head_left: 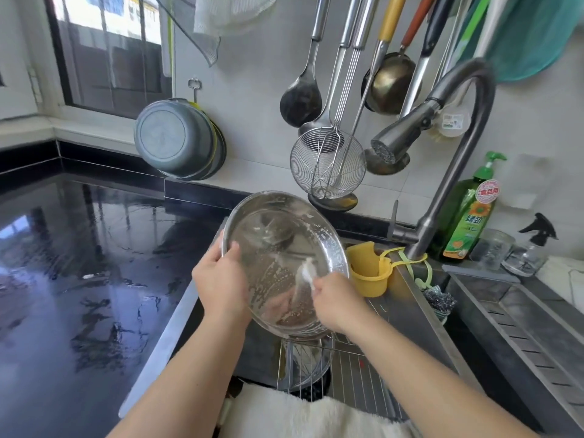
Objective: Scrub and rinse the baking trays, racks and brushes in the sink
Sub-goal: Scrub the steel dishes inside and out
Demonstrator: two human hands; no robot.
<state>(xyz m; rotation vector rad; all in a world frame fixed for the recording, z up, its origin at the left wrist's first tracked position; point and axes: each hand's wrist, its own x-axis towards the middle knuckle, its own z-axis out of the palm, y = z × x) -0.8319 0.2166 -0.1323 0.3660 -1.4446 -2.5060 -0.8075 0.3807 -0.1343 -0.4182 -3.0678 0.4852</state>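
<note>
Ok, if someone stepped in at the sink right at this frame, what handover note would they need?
Left hand: grips the rim of the round steel tray, holding it tilted over the sink.
Right hand: pinches a small white scrubber against the tray's inside.
Wire rack lies in the sink under the tray, with another round pan partly hidden beneath it.
Done: tray is soaped; suds streak its inside.
Left: finish scrubbing, rinse the tray; the faucet shows no water running. Whether the rack has been scrubbed cannot be told. Dish soap bottle stands behind the faucet.
</note>
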